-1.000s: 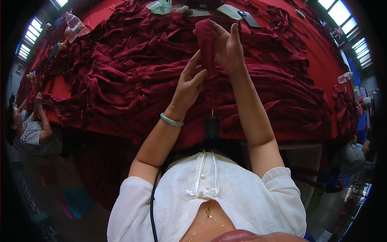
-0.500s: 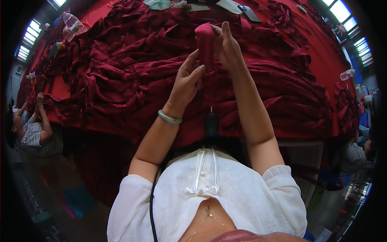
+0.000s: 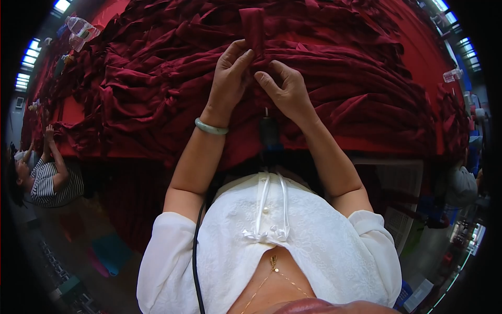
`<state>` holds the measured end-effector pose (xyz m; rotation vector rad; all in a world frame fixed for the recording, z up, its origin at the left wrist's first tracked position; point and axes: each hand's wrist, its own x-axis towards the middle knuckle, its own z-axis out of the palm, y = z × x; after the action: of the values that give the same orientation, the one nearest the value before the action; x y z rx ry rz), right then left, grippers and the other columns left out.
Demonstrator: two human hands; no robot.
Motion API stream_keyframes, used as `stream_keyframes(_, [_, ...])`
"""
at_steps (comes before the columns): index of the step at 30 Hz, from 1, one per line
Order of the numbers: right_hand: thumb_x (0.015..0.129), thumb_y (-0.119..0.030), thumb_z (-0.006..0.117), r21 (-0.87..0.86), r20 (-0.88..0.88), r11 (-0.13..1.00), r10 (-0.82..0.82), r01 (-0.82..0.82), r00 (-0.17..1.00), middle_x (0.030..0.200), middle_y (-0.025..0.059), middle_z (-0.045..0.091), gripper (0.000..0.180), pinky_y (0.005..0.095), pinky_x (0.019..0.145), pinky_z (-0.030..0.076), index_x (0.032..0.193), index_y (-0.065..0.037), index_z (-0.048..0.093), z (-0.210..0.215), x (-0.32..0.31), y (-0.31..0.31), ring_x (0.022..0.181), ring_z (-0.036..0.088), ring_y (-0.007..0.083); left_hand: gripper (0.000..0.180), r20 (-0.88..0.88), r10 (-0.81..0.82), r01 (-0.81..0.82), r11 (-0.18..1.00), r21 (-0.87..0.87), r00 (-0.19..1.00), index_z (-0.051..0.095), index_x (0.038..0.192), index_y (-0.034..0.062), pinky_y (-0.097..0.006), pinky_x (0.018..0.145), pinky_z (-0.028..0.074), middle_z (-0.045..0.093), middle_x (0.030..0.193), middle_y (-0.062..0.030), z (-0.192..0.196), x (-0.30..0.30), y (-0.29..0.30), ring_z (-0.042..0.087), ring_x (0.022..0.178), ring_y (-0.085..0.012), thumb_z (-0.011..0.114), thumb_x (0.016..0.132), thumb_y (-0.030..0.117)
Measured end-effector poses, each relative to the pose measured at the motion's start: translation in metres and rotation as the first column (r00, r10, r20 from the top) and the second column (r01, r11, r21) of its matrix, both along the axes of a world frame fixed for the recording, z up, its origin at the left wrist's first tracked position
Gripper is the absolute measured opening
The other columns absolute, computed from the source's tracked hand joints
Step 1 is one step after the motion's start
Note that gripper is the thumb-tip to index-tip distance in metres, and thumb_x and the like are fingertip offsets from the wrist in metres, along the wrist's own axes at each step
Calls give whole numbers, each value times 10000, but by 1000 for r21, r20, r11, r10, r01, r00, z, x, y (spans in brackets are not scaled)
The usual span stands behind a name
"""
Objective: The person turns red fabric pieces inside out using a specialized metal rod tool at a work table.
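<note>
A dark red fabric strip (image 3: 253,29) stands up in a flat fold in front of me, its far end loosely squared off. My left hand (image 3: 230,73) pinches the strip's left edge low down between thumb and fingers; a pale green bangle circles that wrist. Close by on the right, my right hand (image 3: 288,94) has its thumb and forefinger curved and apart beside the strip's lower part. Its other fingers are partly hidden. Below the hands, near the table edge, a black cylindrical device (image 3: 269,131) stands with a thin metal pin on top.
Heaps of dark red fabric (image 3: 141,99) spread over the red-covered table (image 3: 78,112). Clear plastic bottles lie at the far left (image 3: 81,32) and right (image 3: 452,76). A co-worker in a striped shirt (image 3: 55,186) sits at the left; another person (image 3: 460,186) is at the right. A black cable (image 3: 197,251) hangs at my side.
My right hand has come down from the strip's far end towards me, beside its lower part. My left hand stays on the strip's left edge. The view has shifted slightly.
</note>
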<state>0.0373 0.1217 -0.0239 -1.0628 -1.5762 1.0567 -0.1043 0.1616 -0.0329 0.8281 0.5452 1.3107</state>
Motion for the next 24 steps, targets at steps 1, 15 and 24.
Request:
stream_keyframes(1, [923,-158,605,11,-58,999,-34,35,998,768,-45,549,148,190,607,396,932,-10,602,-7,-3,-7,706,465,17,226,25,-27,27,1000,12,999,551,1146,72,-160,578,438,628,902,16,-6,-3,3,559,715,-36,556,920,59])
stream_keyframes(15, [814,-303,657,181,97,949,-280,260,955,541,124,493,370,358,499,391,740,39,537,4,-8,20,485,467,193,44,-50,193,-191,981,45,980,633,874,71,-182,390,322,568,674,23,34,4,71,436,463,-46,624,894,109])
stream_keyframes(24, [862,-226,638,317,137,912,-315,260,939,596,24,534,275,259,497,366,785,33,586,19,-12,43,570,434,55,75,30,411,-403,902,-153,911,581,827,94,-220,445,354,525,657,21,37,-3,127,427,497,-74,621,890,87])
